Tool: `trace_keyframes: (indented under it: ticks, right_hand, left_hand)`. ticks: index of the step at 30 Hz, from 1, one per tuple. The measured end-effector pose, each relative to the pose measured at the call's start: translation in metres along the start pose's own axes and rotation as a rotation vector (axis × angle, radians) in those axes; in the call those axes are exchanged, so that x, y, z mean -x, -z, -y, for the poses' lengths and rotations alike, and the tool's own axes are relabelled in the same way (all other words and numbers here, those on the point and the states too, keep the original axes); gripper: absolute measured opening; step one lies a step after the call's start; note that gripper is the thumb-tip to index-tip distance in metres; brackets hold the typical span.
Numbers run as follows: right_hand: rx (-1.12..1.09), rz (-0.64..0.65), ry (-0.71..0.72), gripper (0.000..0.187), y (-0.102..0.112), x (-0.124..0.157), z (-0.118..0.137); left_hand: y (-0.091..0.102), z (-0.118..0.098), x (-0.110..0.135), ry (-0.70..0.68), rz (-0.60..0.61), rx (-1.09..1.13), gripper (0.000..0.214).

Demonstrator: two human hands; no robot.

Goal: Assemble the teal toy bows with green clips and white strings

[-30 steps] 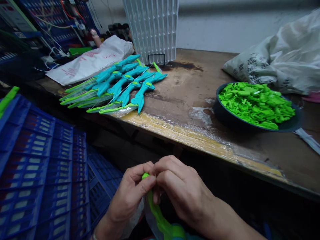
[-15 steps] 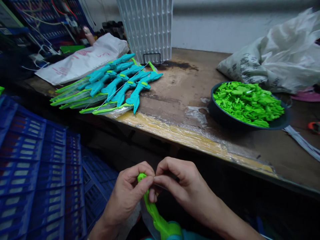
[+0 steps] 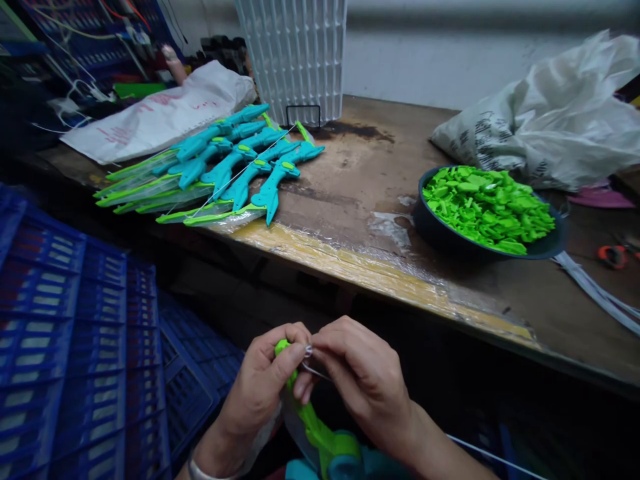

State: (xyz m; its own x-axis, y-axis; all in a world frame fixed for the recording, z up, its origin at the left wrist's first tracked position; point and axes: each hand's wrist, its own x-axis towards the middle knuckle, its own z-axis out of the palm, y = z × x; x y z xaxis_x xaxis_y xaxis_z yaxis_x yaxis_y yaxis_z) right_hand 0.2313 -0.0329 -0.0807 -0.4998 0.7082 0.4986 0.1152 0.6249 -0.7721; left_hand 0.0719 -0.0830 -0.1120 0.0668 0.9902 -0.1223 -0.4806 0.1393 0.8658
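Workpiece (image 3: 320, 437) is located at the lower centre, below the front edge of the bench (image 3: 350, 180). Its visible body comprises a curved limb (image 3: 314, 423) of smooth, bright green plastic, with a blunt, rounded tip (image 3: 281, 347) and a thicker joint where it meets a teal plastic section (image 3: 345, 465). Translucent film (image 3: 295, 425) lies along its left side. White cord (image 3: 320, 375), thin and flexible, forms a small bunched loop beside the tip.

Orientation: the long axis of the limb runs from lower right to upper left in a shallow curve. The tip points up and away from the person, towards the bench; the teal section is cut off by the lower frame edge.

Left hand (image 3: 263, 377): thumb and forefinger are closed around the limb at the tip, with no visible gap. Right hand (image 3: 367, 377): thumb and forefinger are pinched on the cord, just beside the left fingertips; the remaining fingers are curled and partly hidden.

Teal-and-green assemblies (image 3: 235, 167) lie overlapped at the bench's left. At right, a dark, round bowl (image 3: 440, 237) contains heaped, irregular green plastic pieces (image 3: 490, 207). Behind it rests a creased, printed sack (image 3: 485, 143).
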Motion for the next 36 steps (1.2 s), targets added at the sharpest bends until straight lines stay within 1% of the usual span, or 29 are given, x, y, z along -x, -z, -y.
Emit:
trace_keyframes:
  ticks: [2,6,11,13,17,22,24,27,31,34,36]
  right_hand:
    - [0.011,-0.005,0.019,0.016,-0.001,0.0,0.001]
    - [0.084,0.018,0.104,0.018,-0.003,0.001,0.0]
    - [0.169,-0.012,0.156,0.015,-0.008,0.002,-0.003]
    - [0.164,-0.034,0.14,0.015,-0.009,0.003,-0.003]
    - [0.116,-0.074,0.033,0.015,-0.008,0.005,-0.003]
    - [0.075,-0.034,-0.03,0.009,-0.005,0.007,0.001]
    - [0.077,-0.013,-0.039,0.012,-0.005,0.007,0.002]
    - [0.061,0.002,-0.042,0.015,-0.006,0.005,0.001]
    - [0.031,0.015,-0.121,0.012,-0.002,0.003,0.003]
    - [0.085,0.063,-0.132,0.016,0.007,0.003,0.006]
    - [0.196,0.095,-0.078,0.017,0.013,0.005,0.007]
  left_hand:
    - [-0.002,0.0,0.0,0.001,-0.017,0.014,0.026]
    - [-0.006,0.001,0.002,0.0,-0.074,0.024,0.024]
    - [-0.009,0.001,0.003,0.005,-0.136,0.016,0.027]
    - [-0.01,0.001,0.003,0.006,-0.154,-0.012,0.027]
    - [-0.011,0.002,0.002,-0.012,-0.172,-0.029,0.027]
    - [-0.012,0.002,0.002,0.009,-0.183,-0.032,0.028]
    - [-0.012,0.002,0.002,0.025,-0.195,-0.048,0.026]
    - [-0.012,0.002,0.002,0.02,-0.161,-0.062,0.025]
    - [-0.013,0.004,0.003,-0.013,-0.115,-0.093,0.026]
    - [-0.015,0.007,0.002,-0.014,-0.107,-0.12,0.027]
    - [-0.016,0.009,-0.001,-0.024,-0.096,-0.132,0.029]
